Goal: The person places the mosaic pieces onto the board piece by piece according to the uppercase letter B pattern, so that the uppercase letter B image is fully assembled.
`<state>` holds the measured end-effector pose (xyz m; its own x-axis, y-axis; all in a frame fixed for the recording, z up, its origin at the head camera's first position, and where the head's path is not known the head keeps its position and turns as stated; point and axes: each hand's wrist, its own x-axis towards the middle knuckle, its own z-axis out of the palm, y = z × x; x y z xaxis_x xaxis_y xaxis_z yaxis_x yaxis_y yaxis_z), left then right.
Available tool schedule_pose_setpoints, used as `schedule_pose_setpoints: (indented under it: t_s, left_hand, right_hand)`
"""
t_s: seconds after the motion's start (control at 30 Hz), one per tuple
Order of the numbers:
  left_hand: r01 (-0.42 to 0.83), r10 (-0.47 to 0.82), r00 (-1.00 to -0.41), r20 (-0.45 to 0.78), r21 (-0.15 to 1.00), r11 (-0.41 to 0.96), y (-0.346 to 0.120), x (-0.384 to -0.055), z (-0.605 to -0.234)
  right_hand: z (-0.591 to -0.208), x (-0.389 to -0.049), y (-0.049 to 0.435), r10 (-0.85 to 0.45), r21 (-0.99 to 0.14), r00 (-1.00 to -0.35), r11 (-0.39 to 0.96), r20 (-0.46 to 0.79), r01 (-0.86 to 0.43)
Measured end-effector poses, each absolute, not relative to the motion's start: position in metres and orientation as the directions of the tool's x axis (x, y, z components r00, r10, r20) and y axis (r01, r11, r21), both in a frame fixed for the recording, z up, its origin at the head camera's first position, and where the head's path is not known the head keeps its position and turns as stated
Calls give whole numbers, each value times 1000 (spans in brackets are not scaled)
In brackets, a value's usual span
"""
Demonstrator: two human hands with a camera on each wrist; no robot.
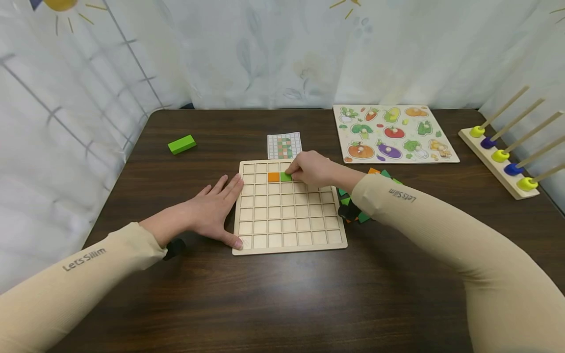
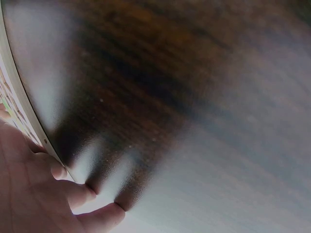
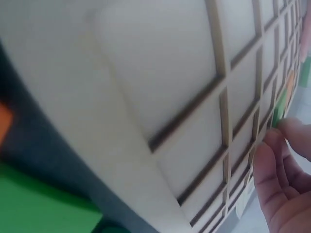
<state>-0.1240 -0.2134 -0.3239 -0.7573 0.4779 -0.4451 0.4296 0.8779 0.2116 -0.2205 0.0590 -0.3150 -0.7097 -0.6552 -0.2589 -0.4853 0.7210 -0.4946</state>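
A wooden grid board (image 1: 289, 249) lies flat on the table. An orange square tile (image 1: 273, 177) sits in one cell of its second row, with a green square tile (image 1: 286, 176) in the cell to its right. My right hand (image 1: 313, 169) pinches the right side of the green tile with curled fingers; the right wrist view shows thumb and fingertips close together at the green tile (image 3: 279, 108). My left hand (image 1: 212, 211) is spread flat, its fingertips and thumb touching the board's left edge. Those fingers (image 2: 104, 218) appear beside the board's side in the left wrist view.
A card with a colored grid pattern (image 1: 284, 146) lies behind the board. Loose green and orange tiles (image 1: 364, 216) are partly hidden under my right forearm. A green block (image 1: 182, 144) is at left, a vegetable puzzle (image 1: 393, 159) at back right, a pegged bead stand (image 1: 499, 162) at right.
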Motion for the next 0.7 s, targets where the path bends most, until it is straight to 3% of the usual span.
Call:
schedule_pose_setpoints:
  t_s: [0.23,0.47,0.7]
  left_hand:
    - [426,477,-758,-445,215,879,-213,-123,-323]
    - [423,471,-760,-447,209,882,-212,-122,-323]
    - [430,481,-759,-438,218,876,-213,-122,-323]
  right_hand:
    - [-316,-221,66,-680,-539,-692,688,-243,-486]
    - [-311,-220,79,-657,-568,-718,689,-229,-450]
    - [-304,-218,125,-608,-585,-777,694,-165,-419]
